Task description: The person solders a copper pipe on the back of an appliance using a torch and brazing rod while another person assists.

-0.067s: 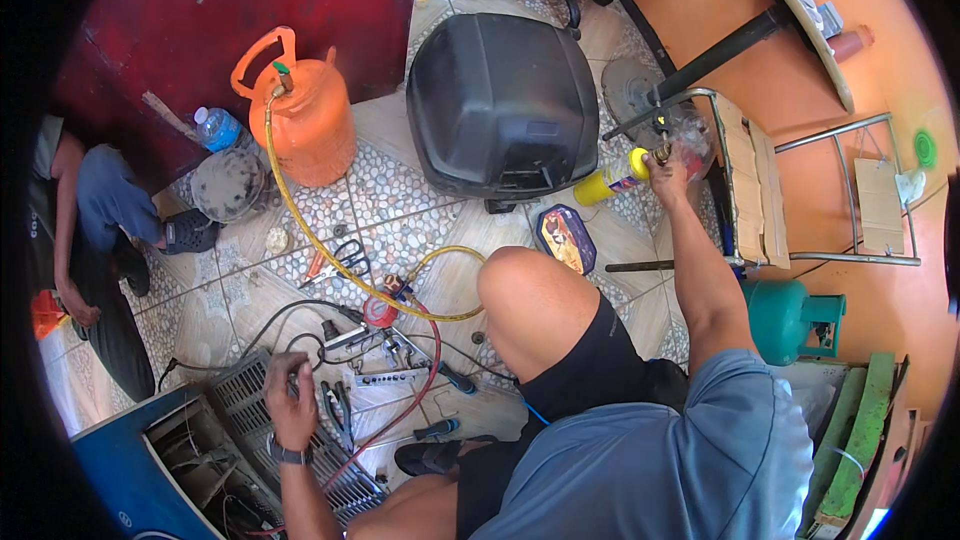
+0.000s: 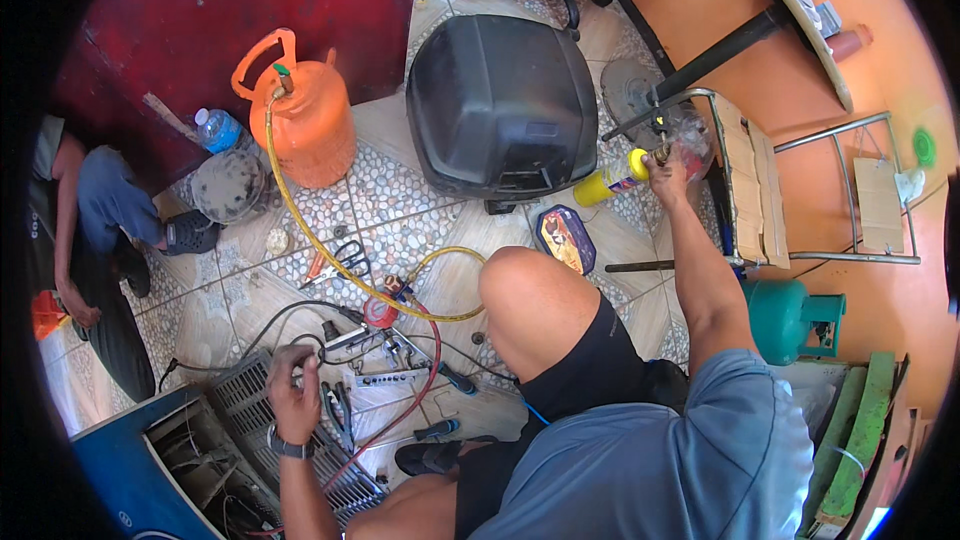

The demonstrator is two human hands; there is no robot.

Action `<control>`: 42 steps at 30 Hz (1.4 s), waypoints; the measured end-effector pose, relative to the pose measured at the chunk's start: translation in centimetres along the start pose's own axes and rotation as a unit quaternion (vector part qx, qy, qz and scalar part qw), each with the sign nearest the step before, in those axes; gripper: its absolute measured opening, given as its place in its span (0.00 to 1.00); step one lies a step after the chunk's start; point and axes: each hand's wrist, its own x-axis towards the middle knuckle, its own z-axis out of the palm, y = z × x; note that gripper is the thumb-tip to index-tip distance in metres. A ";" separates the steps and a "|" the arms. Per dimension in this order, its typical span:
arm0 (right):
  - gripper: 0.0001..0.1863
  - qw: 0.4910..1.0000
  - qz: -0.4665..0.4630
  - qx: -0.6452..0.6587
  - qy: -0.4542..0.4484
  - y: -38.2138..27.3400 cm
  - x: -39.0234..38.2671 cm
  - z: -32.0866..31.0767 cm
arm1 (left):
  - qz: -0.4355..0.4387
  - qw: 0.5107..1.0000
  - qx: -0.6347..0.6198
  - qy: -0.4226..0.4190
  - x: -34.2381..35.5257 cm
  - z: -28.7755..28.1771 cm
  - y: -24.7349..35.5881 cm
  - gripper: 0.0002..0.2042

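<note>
At the right, my right hand [image 2: 667,180] is closed round the neck of a hand torch with a yellow gas cylinder [image 2: 612,178], which lies tilted beside a black storage case [image 2: 503,105]. Part of the torch head is hidden by my fingers. Over at the lower left, my left hand [image 2: 293,395], with a watch on the wrist, holds nothing; its fingers are loosely bent, with the thumb apart. It hovers above the slatted metal panel [image 2: 255,410] of an opened blue appliance [image 2: 130,460]. Pliers [image 2: 340,410] lie close by it.
An orange gas cylinder [image 2: 312,135] feeds a yellow hose [image 2: 300,230] to a gauge [image 2: 379,312] amid tools. A purple tin [image 2: 565,238] lies before my knee. Another person's leg [image 2: 120,195] is at the left. A metal-framed chair [image 2: 750,180] and green tank [image 2: 785,320] stand right.
My left hand has risen very slightly in the picture, away from me. My right hand and the torch have hardly moved.
</note>
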 end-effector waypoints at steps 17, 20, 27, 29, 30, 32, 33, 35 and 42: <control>0.32 0.923 -0.349 0.109 0.123 -23.3 -14.6 -20.9 | 0.397 0.897 -0.163 -0.107 18.8 10.5 27.1 0.33; 0.32 0.904 -0.329 0.248 0.112 -26.7 -16.3 -19.7 | 0.369 0.908 -0.156 -0.125 20.3 12.4 28.3 0.38; 0.33 0.769 -0.415 0.483 0.056 -24.1 -16.1 -13.6 | 0.307 0.939 -0.156 -0.007 19.3 9.5 24.0 0.31; 0.22 0.830 -0.353 0.429 0.045 -19.8 -14.4 -10.2 | 0.282 0.949 -0.138 0.026 18.5 7.6 21.9 0.34; 0.16 0.872 -0.303 0.383 0.038 -16.8 -13.2 -7.2 | 0.245 0.957 -0.156 0.021 17.6 7.1 21.6 0.35; 0.11 0.939 -0.164 0.301 -0.038 -9.2 -10.6 1.3 | 0.151 0.967 -0.205 -0.003 15.8 5.4 21.7 0.37; 0.11 0.965 -0.070 0.249 -0.043 -4.8 -9.3 5.9 | 0.141 0.970 -0.197 -0.011 14.9 4.2 21.0 0.37; 0.07 0.986 -0.020 0.155 -0.059 4.1 -7.3 12.0 | 0.105 0.970 -0.219 -0.010 13.2 3.3 19.7 0.38; 0.12 0.989 -0.024 0.144 -0.006 6.4 -6.5 17.1 | 0.064 0.995 -0.055 -0.056 7.4 -4.1 18.1 0.40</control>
